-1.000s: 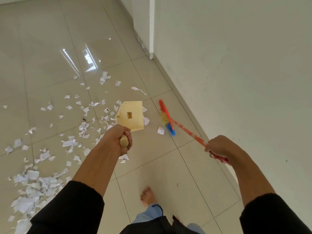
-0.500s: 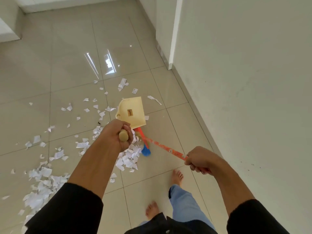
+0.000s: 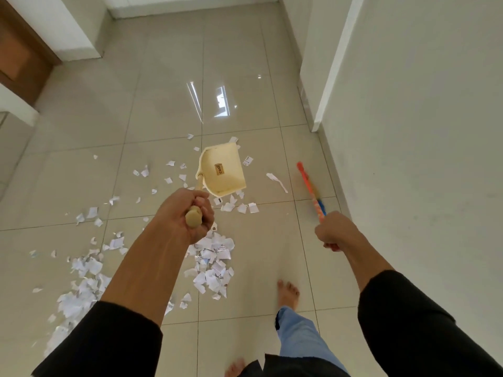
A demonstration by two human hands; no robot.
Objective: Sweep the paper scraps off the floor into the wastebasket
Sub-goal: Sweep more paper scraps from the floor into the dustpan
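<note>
My left hand (image 3: 187, 213) grips the handle end of a cream dustpan (image 3: 221, 171), whose pan hangs above the tiled floor. My right hand (image 3: 333, 231) grips the orange stick of a broom (image 3: 310, 186); its red head with blue and yellow bristles is out to the right, near the wall. White paper scraps (image 3: 212, 262) lie heaped on the floor below my left hand, with more scattered to the left and around the dustpan. A long scrap (image 3: 276, 180) lies between dustpan and broom. No wastebasket is in view.
A white wall (image 3: 408, 131) runs along the right, with a white post (image 3: 334, 66) at its corner. A brown door (image 3: 19, 58) is at the far left. My bare feet (image 3: 288, 292) stand on the glossy beige tiles (image 3: 163, 104) near the heap.
The broom head has swung from under the dustpan out to the right toward the wall. My view has tilted up. My right foot has stepped forward.
</note>
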